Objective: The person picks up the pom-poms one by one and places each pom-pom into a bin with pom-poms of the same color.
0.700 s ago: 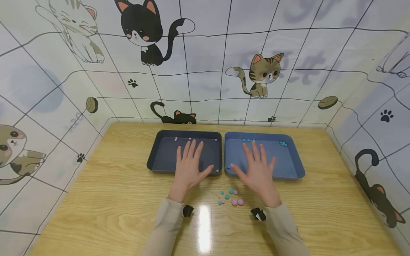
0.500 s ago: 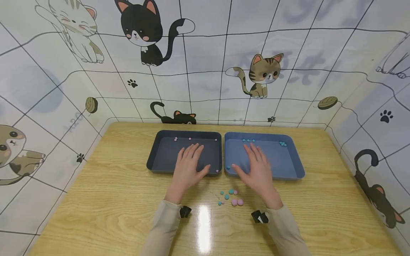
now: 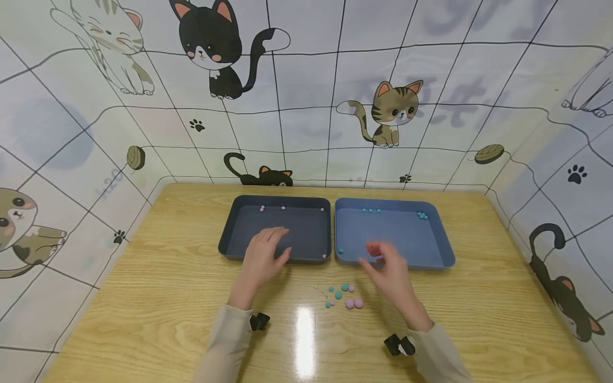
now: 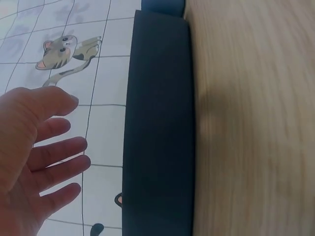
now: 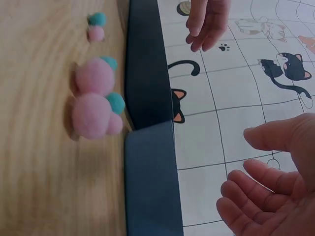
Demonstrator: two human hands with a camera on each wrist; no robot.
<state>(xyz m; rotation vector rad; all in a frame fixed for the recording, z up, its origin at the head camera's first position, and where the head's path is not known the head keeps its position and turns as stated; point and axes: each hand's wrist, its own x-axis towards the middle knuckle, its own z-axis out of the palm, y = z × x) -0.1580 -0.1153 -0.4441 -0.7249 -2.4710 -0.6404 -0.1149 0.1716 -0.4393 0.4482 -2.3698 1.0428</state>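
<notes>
- Comparing with earlier frames, we see the left hand [image 3: 261,255] and right hand [image 3: 391,268] drawn back and farther apart, fingers more bent, both grips released.
- Soft, round pink balls [image 3: 350,303] and teal balls [image 3: 338,295] lie before the trays on our smooth, wood-grained table [image 3: 143,276].
- Round-cornered, low-walled, the dark tray [image 3: 306,229] and blue tray [image 3: 416,239] stand side by side; wood extends beyond their outer edges.

Your beige-sleeved forearms [image 3: 223,340] reach forward, well apart, your bare left hand [image 3: 261,257] with fingers gently bent and thumb held out, your bare right hand [image 3: 391,270] with fingers curved more, thumb apart from them.
</notes>
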